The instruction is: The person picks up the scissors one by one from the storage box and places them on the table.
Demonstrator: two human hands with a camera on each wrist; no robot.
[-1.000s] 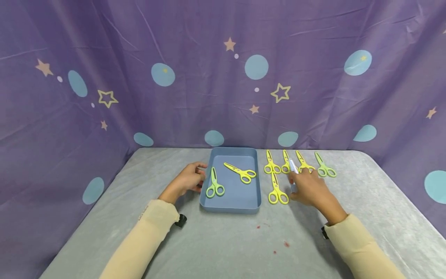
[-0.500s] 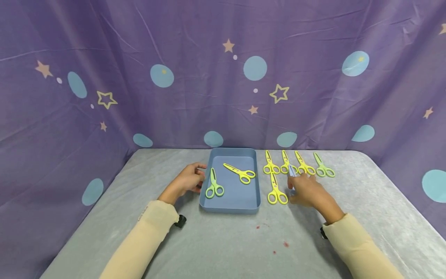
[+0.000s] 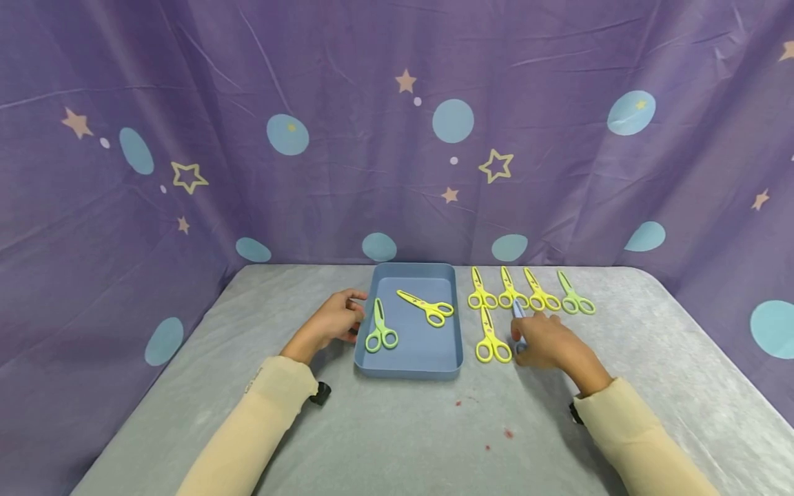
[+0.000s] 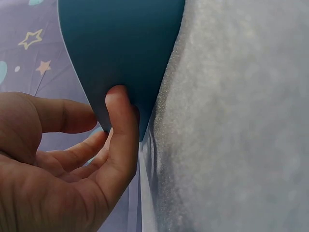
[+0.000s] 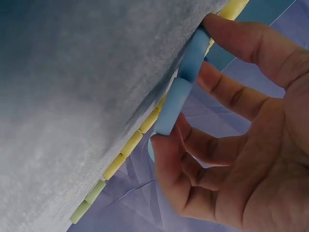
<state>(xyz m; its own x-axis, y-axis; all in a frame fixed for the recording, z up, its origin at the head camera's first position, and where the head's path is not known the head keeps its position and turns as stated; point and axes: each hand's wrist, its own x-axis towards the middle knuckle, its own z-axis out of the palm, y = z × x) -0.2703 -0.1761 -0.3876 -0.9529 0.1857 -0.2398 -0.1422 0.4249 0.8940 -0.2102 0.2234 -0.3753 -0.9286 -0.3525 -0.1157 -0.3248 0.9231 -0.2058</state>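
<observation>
Blue scissors (image 3: pixel 518 310) lie below the upper row, partly hidden by my right hand (image 3: pixel 546 341). In the right wrist view, thumb and fingertips pinch the outer ends of their two handle loops (image 5: pixel 174 106), close to the tabletop. My left hand (image 3: pixel 335 318) is at the left side of a blue-grey tray (image 3: pixel 409 374). Its fingertips touch the tray's outer wall (image 4: pixel 120 43) and rim in the left wrist view. Inside the tray are green scissors (image 3: pixel 380 331) and yellow scissors (image 3: pixel 428 307), lying apart.
Right of the tray, yellow scissors (image 3: pixel 482 293), two more yellow pairs and green scissors (image 3: pixel 577 296) form a row. Other yellow scissors (image 3: pixel 493 341) lie below it, just left of my right hand. A purple curtain (image 3: pixel 347 172) hangs behind the grey tabletop (image 3: pixel 384 441).
The blue scissors have come down from a raised tilt to lie lower, their blade tip now nearer me. The right hand has shifted slightly with them. My left hand keeps its place at the tray.
</observation>
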